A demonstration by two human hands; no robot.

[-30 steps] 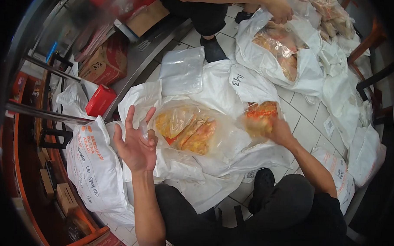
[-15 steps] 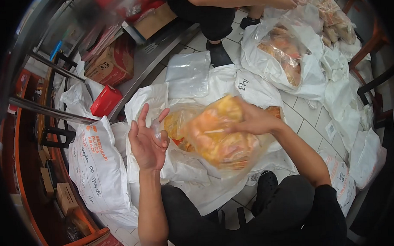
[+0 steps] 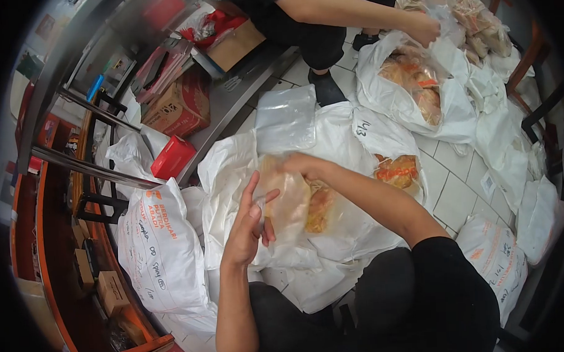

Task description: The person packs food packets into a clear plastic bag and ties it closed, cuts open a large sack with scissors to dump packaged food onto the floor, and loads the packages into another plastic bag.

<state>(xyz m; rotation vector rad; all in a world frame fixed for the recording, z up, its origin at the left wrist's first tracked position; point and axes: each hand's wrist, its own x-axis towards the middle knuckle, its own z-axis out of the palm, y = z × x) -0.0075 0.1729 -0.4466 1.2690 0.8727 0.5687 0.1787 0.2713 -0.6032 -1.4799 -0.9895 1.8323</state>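
Observation:
My right hand [image 3: 301, 167] reaches across to the left, fingers closed on the top of a clear plastic bag [image 3: 289, 203] with pale yellow contents. The bag is smeared by motion, and my fingertips are partly hidden. It hangs over an opened white sack [image 3: 232, 162], where more yellow-orange bagged food [image 3: 321, 209] shows. Left of the bag, my left hand [image 3: 243, 230] is raised with the fingers apart. A small whitish translucent bit [image 3: 260, 204] shows by its thumb; what it is, I cannot tell.
Flat clear plastic bags [image 3: 286, 119] lie stacked beyond the sack. A printed white sack [image 3: 163, 248] stands at left, near a red box [image 3: 172, 157] on a metal shelf. Another person's hand [image 3: 423, 28] is above an open sack of bagged food [image 3: 415, 84].
My right hand has carried the bag left and away from me, uncovering food in the sack. My left hand has turned, its index finger extended. The view has shifted slightly.

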